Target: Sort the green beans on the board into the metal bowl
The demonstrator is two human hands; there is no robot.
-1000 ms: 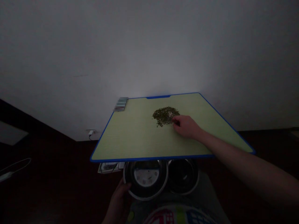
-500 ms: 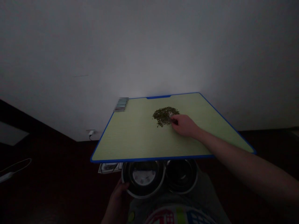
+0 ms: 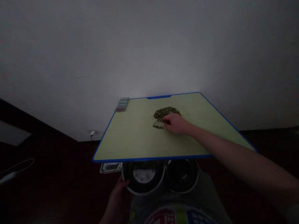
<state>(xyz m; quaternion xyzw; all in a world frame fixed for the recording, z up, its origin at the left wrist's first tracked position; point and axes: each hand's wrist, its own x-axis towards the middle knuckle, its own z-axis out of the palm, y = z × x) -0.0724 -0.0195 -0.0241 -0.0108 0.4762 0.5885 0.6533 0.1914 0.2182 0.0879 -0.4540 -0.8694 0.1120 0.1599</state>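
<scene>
On the pale yellow-green board (image 3: 130, 137) lies a spread of small dark green-brown grains (image 3: 166, 111), like beans or seeds. My right hand (image 3: 176, 123) is closed at the near side of the grains, fingertips pinched low over the board. What it pinches is too dark and small to name; a pale patch lies just left of the fingertips, with a thin line of grains below it. Under the board's near edge, my left hand (image 3: 120, 189) grips the left rim of a steel bowl (image 3: 143, 193), thumb over the edge. A whitish round area shows inside this bowl.
A second steel bowl (image 3: 181, 189) sits close on the right, above my lap. A blurred-out flat item (image 3: 122, 104) lies at the board's far left corner. The wall (image 3: 149, 46) stands behind the board. A plug (image 3: 92, 133) and a white cable (image 3: 23, 166) are at left.
My right hand has moved a little left along the near side of the grains. A pale gap now parts a thin line of grains from the rest. My left hand stays on the bowl.
</scene>
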